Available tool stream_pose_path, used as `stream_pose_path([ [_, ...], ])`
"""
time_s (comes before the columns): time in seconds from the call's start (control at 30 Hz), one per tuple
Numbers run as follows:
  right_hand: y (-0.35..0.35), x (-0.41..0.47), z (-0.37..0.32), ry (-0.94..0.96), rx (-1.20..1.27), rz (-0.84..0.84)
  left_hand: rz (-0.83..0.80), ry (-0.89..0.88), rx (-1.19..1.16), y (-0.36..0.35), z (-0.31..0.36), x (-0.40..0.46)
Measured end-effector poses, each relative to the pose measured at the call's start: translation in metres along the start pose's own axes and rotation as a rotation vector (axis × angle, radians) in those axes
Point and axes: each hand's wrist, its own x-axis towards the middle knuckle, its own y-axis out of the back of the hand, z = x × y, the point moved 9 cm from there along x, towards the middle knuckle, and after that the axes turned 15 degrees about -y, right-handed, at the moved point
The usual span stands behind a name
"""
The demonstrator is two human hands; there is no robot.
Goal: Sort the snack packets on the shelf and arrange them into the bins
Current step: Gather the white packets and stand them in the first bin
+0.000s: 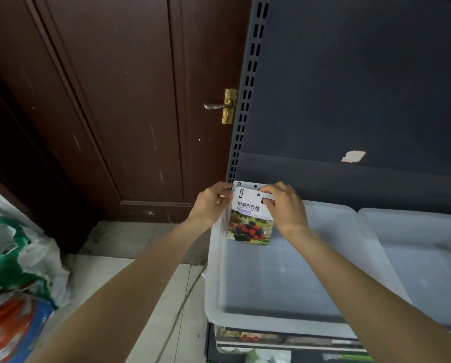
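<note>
Both hands hold berry-candy packets [251,216] upright over the far left corner of a white bin [271,318]: the left hand [211,205] pinches the left edge, the right hand [284,203] the top right. At least two packets overlap, so the back one could slip free and drop askew, or the pair could topple flat once released. The bin sits on a dark grey shelf [350,100], a second bin [428,231] to its right; a brown door [114,100] stands left, bags [17,271] on the floor nearby.
</note>
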Motion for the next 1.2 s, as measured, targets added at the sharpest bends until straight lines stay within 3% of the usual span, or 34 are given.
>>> stream_pose_path([
  [0.2, -0.006, -0.001, -0.014, 0.056, -0.024, -0.058, 0.049, 0.007, 0.071, 0.006, 0.006, -0.003],
  [0.37, 0.006, -0.008, 0.000, -0.021, 0.144, -0.042, 0.156, -0.012, 0.191, 0.022, 0.022, -0.009],
  [0.67, 0.042, -0.034, 0.061, -0.112, 0.193, -0.040, -0.031, -0.224, 0.600, -0.016, 0.115, -0.014],
  [0.8, 0.059, -0.048, 0.117, -0.176, 0.062, -0.123, -0.119, -0.237, 0.534, -0.066, 0.146, -0.012],
  [1.03, 0.113, -0.084, 0.260, -0.329, -0.023, -0.215, -0.450, -0.204, 0.461, -0.209, 0.195, -0.016],
  [1.2, 0.165, -0.107, 0.378, -0.390, -0.021, -0.217, -0.504, -0.226, 0.333, -0.314, 0.256, -0.028],
])
